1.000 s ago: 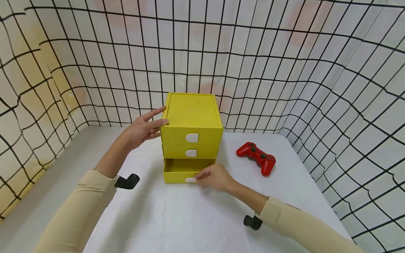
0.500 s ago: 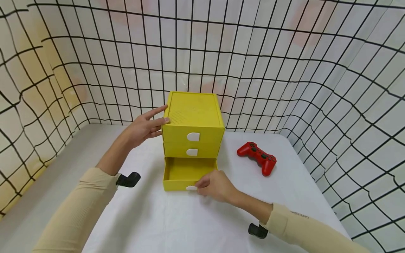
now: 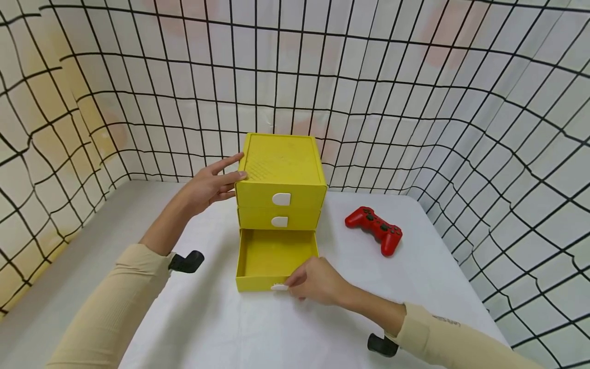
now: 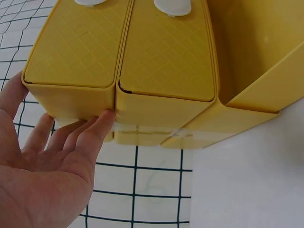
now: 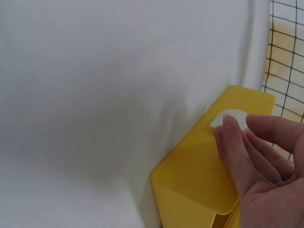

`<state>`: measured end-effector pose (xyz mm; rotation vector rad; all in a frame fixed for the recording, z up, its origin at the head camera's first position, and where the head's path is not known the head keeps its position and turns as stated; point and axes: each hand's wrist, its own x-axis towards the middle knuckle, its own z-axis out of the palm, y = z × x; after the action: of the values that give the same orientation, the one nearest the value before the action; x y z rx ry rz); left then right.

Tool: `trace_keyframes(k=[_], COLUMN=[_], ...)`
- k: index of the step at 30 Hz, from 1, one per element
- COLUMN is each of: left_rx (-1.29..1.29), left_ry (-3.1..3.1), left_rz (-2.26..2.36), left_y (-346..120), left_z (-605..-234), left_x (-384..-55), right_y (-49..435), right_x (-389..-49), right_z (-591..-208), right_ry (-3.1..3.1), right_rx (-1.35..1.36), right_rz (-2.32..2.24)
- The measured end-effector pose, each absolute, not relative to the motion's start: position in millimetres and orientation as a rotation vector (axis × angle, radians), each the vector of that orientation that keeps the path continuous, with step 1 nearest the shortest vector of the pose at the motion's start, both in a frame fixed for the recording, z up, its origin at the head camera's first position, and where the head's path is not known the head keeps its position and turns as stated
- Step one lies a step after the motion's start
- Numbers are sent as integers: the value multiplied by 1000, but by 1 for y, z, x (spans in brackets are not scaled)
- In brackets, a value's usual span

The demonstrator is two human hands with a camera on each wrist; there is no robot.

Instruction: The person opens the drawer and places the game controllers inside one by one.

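A yellow drawer cabinet with three stacked drawers stands on the white table. Its bottom drawer is pulled out and shows nothing inside; the upper two are closed. My left hand rests on the cabinet's left side, fingers extended, with fingertips at the top edge. In the left wrist view the left hand touches that side wall. My right hand pinches the white drawer handle on the bottom drawer. Between thumb and fingers the handle shows partly in the right wrist view.
A red game controller lies on the table to the right of the cabinet. Black wire mesh over white sheeting surrounds the back and both sides. Small black devices are strapped at both wrists.
My right hand has drawn the bottom drawer farther out toward me, from partly open to well extended. The left hand keeps its place against the cabinet; the controller stays put.
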<state>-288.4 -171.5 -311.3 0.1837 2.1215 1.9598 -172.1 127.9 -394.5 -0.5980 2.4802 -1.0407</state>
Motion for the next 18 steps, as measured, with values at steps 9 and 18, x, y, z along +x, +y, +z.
trace_keyframes(k=[9, 18], left_rx=[200, 177], left_ry=[2121, 2133], left_rz=[1957, 1949], left_y=[-173, -171], left_z=[-311, -311], left_x=[-288, -288], right_y=[130, 133], right_x=[-160, -151], right_z=[-389, -382], right_ry=[2409, 2361], right_rx=[-597, -646], right_rz=[-1011, -1016])
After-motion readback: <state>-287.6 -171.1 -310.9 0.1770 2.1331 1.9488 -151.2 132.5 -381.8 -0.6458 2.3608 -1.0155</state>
